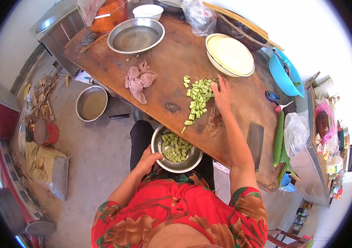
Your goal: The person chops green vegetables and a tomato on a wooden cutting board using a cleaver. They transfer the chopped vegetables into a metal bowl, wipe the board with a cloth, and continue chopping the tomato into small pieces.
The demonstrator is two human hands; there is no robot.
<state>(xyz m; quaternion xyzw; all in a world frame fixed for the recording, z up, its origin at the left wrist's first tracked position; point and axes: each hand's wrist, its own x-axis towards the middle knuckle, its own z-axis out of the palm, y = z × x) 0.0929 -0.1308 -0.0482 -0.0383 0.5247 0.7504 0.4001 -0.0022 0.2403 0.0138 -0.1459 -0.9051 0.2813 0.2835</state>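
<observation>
My left hand [146, 160] grips the near left rim of a steel bowl [196, 162], held just below the table edge. Chopped green vegetable pieces [176, 149] lie in it. A loose pile of similar pieces [198, 97] spreads over the wooden table [170, 70], trailing toward the bowl. At the pile's right side rests my right hand [223, 95], its fingers stretched out and the thumb against the pieces. Nothing shows in its grasp.
Left of the pile lies a crumpled pink cloth [140, 81]. A basin of water [136, 35] and a covered cream bowl [229, 54] stand farther back. Rightward are a dark rectangular blade [255, 142], a long cucumber [279, 138], a peeler [272, 97] and a blue basin [285, 72]. Another basin [92, 103] sits on the floor.
</observation>
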